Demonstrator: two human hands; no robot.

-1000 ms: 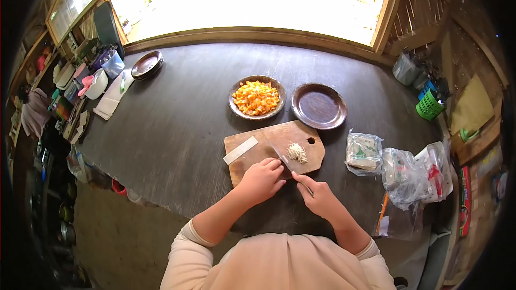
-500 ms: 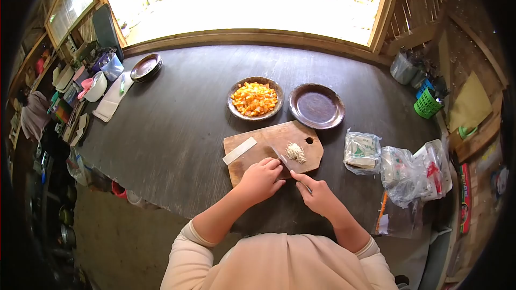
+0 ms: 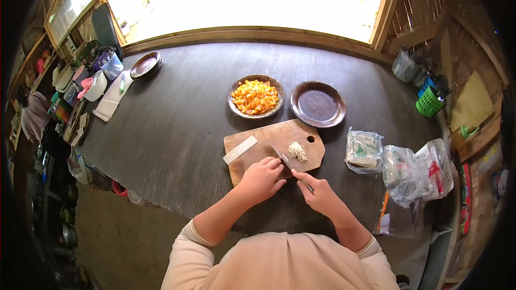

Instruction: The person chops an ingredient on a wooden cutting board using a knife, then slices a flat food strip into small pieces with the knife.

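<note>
Slicing, it seems: right hand (image 3: 317,193) grips the knife (image 3: 283,158), left hand (image 3: 262,179) curls, its hold unclear; next cut wants fingertips clear.

No legible text, labels or numbers

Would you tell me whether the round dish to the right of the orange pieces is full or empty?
Empty: the dark dish shows its bare inner base, whereas the bowl beside it holds heaped orange pieces.
</note>
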